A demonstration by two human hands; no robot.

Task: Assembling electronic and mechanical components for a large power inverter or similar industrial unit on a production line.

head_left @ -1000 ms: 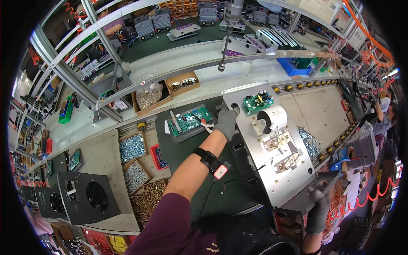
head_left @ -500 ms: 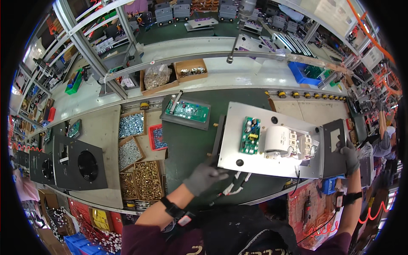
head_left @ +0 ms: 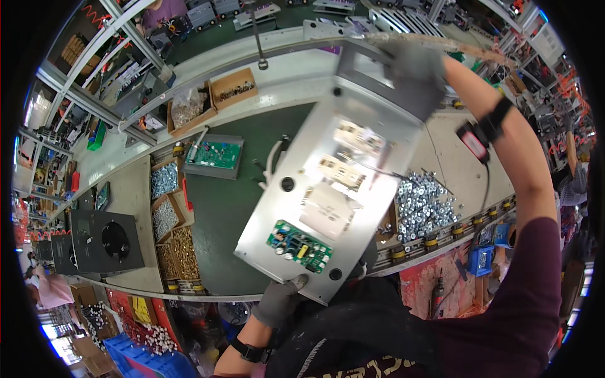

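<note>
A silver metal chassis plate (head_left: 265, 220) slants above the bench in front of me, tilted and partly blurred. Mounted on it are a green circuit board (head_left: 299, 247), a white capacitor (head_left: 328, 208) and pale terminal blocks (head_left: 343, 170). Its far end carries a dark grey panel (head_left: 372, 85) with a rectangular cutout. My left hand (head_left: 277, 303), in a grey glove, grips the near edge, thumb on top. Around the dark far end is my right hand (head_left: 419, 66), gloved too and smeared by motion. Cables (head_left: 271, 165) hang at the plate's left side.
Another circuit board (head_left: 217, 154) lies on a grey tray at the left of the green mat (head_left: 217, 252). Boxes of screws (head_left: 184, 252) stand farther left, beside black housings (head_left: 104, 242). Loose screws (head_left: 425, 205) are heaped on the right. A rail crosses behind.
The chassis plate has swung counterclockwise, its dark end moving from the right to the far side. My right hand went with it; my left hand now grips the near edge. Loose screws have come into view.
</note>
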